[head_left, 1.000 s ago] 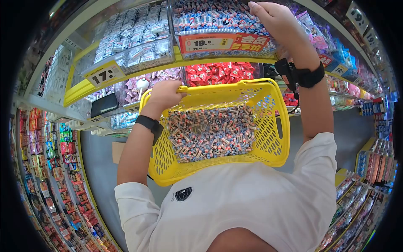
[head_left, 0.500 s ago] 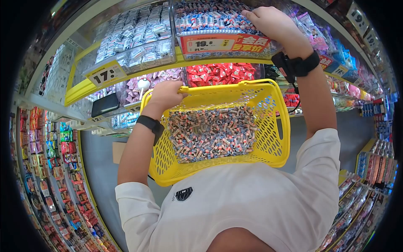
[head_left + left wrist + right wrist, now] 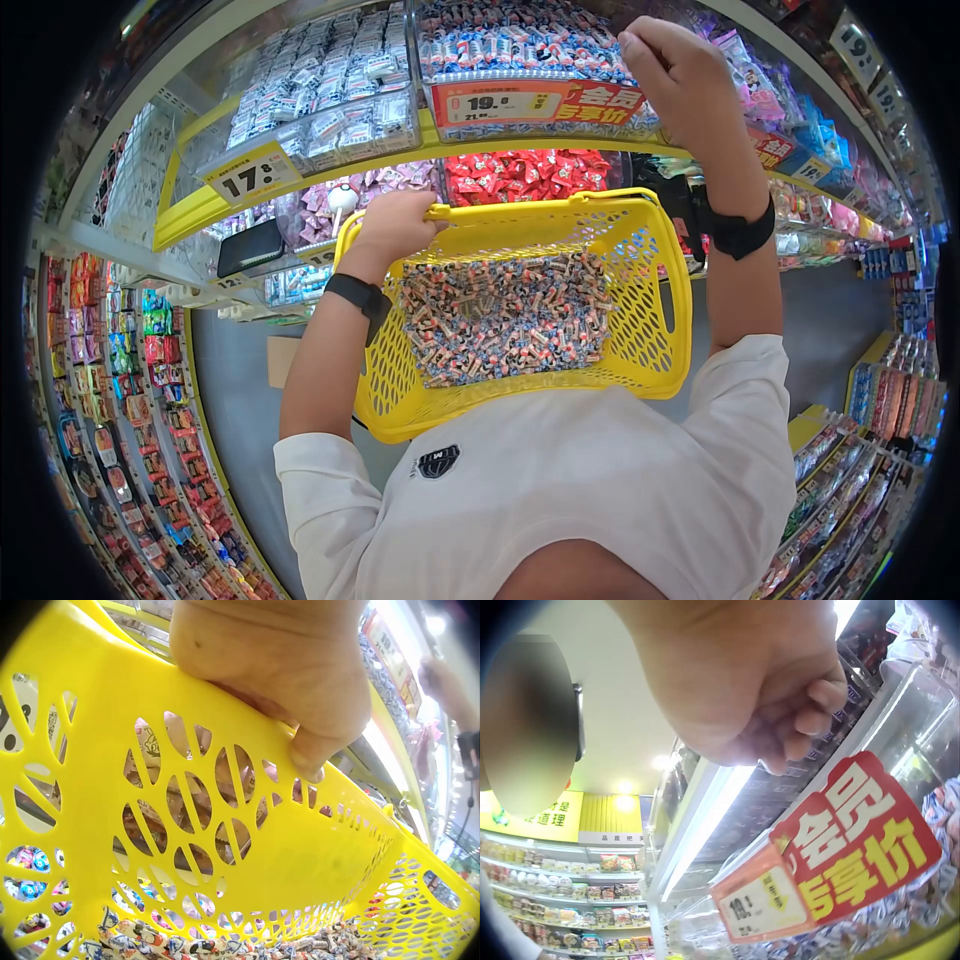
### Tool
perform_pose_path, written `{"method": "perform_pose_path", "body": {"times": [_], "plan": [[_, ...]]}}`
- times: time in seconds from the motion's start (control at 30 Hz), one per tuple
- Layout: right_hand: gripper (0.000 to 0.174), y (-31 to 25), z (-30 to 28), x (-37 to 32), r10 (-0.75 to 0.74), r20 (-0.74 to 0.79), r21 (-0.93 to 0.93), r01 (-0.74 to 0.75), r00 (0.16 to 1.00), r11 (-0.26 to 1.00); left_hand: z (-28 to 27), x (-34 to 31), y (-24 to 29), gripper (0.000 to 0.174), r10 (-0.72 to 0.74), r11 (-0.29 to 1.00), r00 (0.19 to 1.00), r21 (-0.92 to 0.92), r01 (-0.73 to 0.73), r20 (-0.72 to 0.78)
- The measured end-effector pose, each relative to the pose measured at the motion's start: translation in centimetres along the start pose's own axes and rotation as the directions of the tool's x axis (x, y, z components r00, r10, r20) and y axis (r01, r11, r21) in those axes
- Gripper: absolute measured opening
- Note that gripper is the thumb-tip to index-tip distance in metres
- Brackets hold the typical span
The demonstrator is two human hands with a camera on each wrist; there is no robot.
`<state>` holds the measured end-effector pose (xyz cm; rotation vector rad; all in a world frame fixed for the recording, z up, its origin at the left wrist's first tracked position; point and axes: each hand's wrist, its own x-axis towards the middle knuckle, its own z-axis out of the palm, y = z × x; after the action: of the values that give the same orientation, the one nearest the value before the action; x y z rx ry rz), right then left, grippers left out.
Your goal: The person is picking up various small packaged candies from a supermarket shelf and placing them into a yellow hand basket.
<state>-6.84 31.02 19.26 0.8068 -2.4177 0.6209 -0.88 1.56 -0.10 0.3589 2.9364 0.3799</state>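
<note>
In the head view my left hand (image 3: 398,224) grips the far rim of a yellow shopping basket (image 3: 625,345), its thumb on the inner side. Small wrapped candies (image 3: 505,320) cover the basket's bottom. My right hand (image 3: 685,85) is raised at the right end of a clear bin of blue-and-white wrapped candies (image 3: 520,45). Seen from the right wrist, the fingers (image 3: 814,720) curl toward the palm, and no candy shows in them. That hand is above a red-and-orange price sign (image 3: 840,847) on the bin's front.
Left of that bin is another with white-wrapped candies (image 3: 325,80) and a 17.8 price tag (image 3: 255,178). Red-wrapped candies (image 3: 525,175) lie on the lower shelf. A dark phone-like slab (image 3: 250,248) and a white-topped scoop handle (image 3: 342,200) are near the left hand. Stocked shelves (image 3: 140,400) line the left side.
The right hand first dips slightly over the blue-and-white candies, then shifts right toward the bin's end with its fingers more curled. The left hand and basket stay in place.
</note>
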Motion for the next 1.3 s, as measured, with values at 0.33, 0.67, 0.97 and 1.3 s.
{"method": "perform_pose_path", "body": {"times": [0.33, 0.67, 0.97, 1.3], "plan": [[0.018, -2.3, 6.6, -8.6, -0.33, 0.337, 0.412, 0.177, 0.882, 0.894, 0.7, 0.1, -0.6, 0.028, 0.03, 1.0, 0.999, 0.0, -0.03, -0.043], [0.027, -0.5, 18.8, -16.7, -0.228, 0.741, 0.33, -0.046, 0.632, 0.943, 0.6, 0.2, -0.5, 0.028, 0.021, 1.0, 0.999, -0.015, -0.021, -0.043], [0.02, 0.0, 24.8, -22.5, -0.244, 0.91, 0.253, 0.017, 0.336, 0.967, 0.4, 0.2, -0.5, 0.028, 0.022, 0.999, 1.0, -0.032, -0.022, -0.02], [0.027, -0.6, 24.2, -23.3, -0.168, 0.904, 0.221, -0.091, 0.394, 0.971, 0.6, 0.2, -0.6, 0.028, 0.01, 0.999, 1.0, -0.031, -0.01, -0.005]]}}
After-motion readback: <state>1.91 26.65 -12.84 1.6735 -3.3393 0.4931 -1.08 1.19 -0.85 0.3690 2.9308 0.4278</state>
